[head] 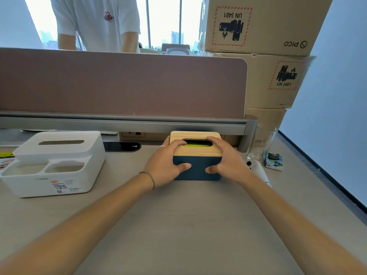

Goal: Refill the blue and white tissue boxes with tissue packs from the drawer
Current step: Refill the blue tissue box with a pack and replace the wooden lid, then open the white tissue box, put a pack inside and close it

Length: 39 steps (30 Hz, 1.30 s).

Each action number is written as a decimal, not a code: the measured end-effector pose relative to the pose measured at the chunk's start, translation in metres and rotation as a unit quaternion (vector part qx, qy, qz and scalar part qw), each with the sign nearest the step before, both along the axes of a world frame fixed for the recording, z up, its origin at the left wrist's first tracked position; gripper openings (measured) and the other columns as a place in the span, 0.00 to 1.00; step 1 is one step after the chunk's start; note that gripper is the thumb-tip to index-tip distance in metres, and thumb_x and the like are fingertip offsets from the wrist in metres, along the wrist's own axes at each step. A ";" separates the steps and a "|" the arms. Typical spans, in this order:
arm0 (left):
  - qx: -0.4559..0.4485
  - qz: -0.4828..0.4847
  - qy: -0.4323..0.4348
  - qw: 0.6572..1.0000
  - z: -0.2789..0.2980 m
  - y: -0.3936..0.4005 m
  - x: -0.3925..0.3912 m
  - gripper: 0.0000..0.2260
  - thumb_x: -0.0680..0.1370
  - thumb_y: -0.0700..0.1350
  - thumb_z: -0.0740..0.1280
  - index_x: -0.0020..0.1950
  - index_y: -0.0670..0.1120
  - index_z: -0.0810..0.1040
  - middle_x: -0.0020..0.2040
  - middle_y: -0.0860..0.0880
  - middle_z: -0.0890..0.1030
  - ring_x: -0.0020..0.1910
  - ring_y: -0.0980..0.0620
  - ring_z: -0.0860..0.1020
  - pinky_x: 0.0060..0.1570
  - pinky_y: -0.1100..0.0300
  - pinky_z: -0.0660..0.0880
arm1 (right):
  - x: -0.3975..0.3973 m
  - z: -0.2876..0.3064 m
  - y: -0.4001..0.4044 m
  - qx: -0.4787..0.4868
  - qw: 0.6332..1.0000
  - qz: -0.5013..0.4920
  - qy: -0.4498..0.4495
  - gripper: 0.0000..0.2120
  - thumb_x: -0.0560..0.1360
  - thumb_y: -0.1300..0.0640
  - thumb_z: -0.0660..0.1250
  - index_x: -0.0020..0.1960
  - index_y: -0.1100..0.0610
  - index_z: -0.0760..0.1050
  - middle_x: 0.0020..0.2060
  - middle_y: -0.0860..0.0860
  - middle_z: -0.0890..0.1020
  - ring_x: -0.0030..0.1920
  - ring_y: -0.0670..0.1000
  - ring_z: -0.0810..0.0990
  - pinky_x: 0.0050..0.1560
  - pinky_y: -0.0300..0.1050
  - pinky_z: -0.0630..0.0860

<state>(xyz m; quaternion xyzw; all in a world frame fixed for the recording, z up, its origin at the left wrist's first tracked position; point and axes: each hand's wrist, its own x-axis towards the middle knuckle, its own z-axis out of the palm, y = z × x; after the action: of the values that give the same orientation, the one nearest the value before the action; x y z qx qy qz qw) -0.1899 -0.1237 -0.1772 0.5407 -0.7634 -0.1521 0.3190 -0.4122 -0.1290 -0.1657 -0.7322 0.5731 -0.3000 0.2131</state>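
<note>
The blue tissue box (pixel 197 170) stands on the desk ahead of me, capped by a light wooden lid (pixel 195 135) with a slot. Something green, a tissue pack (pixel 196 144), shows through the slot. My left hand (pixel 165 163) grips the box's left side, fingers on the lid and thumb on the blue front. My right hand (pixel 225 158) holds the right side the same way. To the left stands the white tissue box (pixel 57 165), lid on, with a slot on top and two open front compartments. The drawer is out of view.
A brown partition (pixel 119 84) on a grey rail closes the desk's far side. Cardboard boxes (pixel 268 56) are stacked at the back right. A drinking glass (pixel 264 143) and small items lie right of the blue box. A person in a white shirt (pixel 97 22) stands beyond the partition.
</note>
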 end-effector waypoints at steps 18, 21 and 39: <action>-0.077 0.060 0.009 0.995 0.047 0.054 0.071 0.27 0.78 0.63 0.62 0.76 0.58 0.66 0.80 0.50 0.62 0.80 0.51 0.55 0.76 0.46 0.62 | 0.099 0.054 0.065 -0.138 0.988 0.068 0.023 0.31 0.74 0.55 0.71 0.74 0.43 0.67 0.79 0.47 0.62 0.78 0.50 0.59 0.76 0.54 0.61; -0.078 0.091 0.008 0.993 0.053 0.069 0.102 0.26 0.78 0.62 0.62 0.75 0.58 0.66 0.79 0.49 0.64 0.80 0.50 0.58 0.75 0.43 0.62 | 0.133 0.060 0.073 -0.138 0.986 0.095 0.023 0.31 0.73 0.56 0.70 0.74 0.43 0.68 0.77 0.46 0.64 0.78 0.49 0.60 0.76 0.55 0.61; -0.030 0.259 0.038 0.965 0.025 0.117 0.290 0.20 0.79 0.51 0.66 0.72 0.55 0.70 0.75 0.51 0.68 0.70 0.47 0.71 0.65 0.54 0.69 | 0.319 0.044 0.079 -0.111 0.966 0.217 0.083 0.23 0.73 0.61 0.66 0.66 0.47 0.77 0.58 0.45 0.83 0.61 0.48 0.79 0.64 0.49 0.75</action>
<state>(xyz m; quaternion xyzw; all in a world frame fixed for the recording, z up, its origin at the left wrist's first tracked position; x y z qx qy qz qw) 0.0998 -0.0068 -0.1520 0.7037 -0.5891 -0.0614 0.3925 -0.0929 -0.0500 -0.1216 -0.8803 0.3797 -0.2464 0.1425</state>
